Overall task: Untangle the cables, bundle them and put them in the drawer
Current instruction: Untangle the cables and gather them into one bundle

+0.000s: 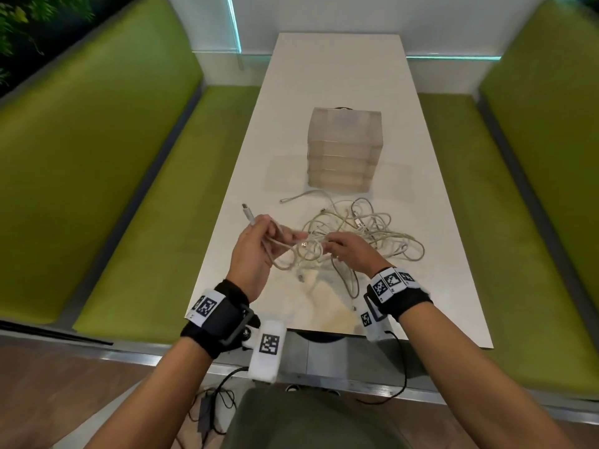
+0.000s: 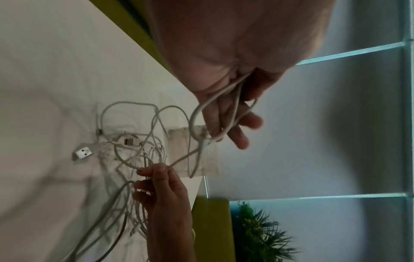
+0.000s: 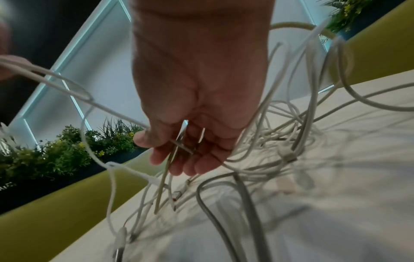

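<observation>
A tangle of white cables [image 1: 366,231] lies on the white table [image 1: 340,76], in front of a small translucent drawer unit [image 1: 344,147]. My left hand [image 1: 259,241] holds loops of one cable [image 2: 215,109] in its curled fingers, and a USB plug [image 1: 247,212] sticks up past the thumb. My right hand [image 1: 348,251] pinches a strand [image 3: 125,116] that runs across to the left hand, with other strands passing through its fingers [image 3: 177,159]. Both hands are raised a little above the table. A loose USB plug [image 2: 83,153] dangles in the tangle.
Green bench seats [image 1: 136,196] flank the table on both sides. The drawer unit's drawers all look closed. A single cable end [image 1: 291,198] lies on the table just in front of the unit. Plants [image 3: 56,150] stand behind the left bench.
</observation>
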`<state>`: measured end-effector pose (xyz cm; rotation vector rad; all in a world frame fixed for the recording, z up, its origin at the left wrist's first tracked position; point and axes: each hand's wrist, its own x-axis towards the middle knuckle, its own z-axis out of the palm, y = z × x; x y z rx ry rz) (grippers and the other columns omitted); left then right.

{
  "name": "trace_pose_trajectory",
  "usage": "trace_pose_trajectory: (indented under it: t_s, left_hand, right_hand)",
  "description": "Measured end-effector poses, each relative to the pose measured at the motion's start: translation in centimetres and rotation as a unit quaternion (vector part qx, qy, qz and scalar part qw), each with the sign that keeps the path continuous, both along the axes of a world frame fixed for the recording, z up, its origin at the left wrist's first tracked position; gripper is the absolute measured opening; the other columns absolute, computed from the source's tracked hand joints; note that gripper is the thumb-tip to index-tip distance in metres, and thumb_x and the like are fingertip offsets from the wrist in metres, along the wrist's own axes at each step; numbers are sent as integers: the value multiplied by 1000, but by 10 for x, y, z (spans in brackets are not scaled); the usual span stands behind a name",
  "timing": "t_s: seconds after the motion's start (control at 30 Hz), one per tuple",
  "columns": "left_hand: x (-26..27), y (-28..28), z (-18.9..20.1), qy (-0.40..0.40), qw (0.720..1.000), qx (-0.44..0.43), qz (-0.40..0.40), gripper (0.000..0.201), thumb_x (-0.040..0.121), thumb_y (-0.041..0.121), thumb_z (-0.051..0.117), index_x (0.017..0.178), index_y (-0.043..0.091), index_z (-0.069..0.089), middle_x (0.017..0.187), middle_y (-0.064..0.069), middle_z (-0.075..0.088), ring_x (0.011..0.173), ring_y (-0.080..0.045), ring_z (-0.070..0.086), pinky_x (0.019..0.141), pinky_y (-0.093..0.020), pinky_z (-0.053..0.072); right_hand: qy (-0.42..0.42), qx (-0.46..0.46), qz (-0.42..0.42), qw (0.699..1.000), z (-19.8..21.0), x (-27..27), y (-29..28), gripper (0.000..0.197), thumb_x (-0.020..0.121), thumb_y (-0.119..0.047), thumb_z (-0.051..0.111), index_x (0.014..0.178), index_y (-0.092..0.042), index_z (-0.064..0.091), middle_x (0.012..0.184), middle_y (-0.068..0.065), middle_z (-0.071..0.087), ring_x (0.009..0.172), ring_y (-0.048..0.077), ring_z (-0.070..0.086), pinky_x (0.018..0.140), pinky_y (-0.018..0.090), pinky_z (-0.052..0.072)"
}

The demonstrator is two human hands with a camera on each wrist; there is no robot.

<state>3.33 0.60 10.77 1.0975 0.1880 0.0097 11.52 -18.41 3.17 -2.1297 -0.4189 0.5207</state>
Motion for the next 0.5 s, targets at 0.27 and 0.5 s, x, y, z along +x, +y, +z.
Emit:
trace_pose_trajectory:
  t_s: [0.27,0.5]
  left_hand:
    - [4,3,-10,-32,927,370,-43,22,103,32,31,87,18,37,64,5,41,57,-14,44,66,-44,45]
    - [14,-6,1,-64,949,307,-43,22,104,25,29,106,17,49,56,13,39,57,-12,46,70,-38,45]
  right_hand:
    - [-28,-19,11,999,7,2,-12,14,89,-27,64,85,-13,66,76,-6,60,69,2,52,65,17,39]
    - [62,-13,32,997,0,-15,-2,65,63,-82,53,103,-31,61,110,-5,57,102,11,56,89,34,45]
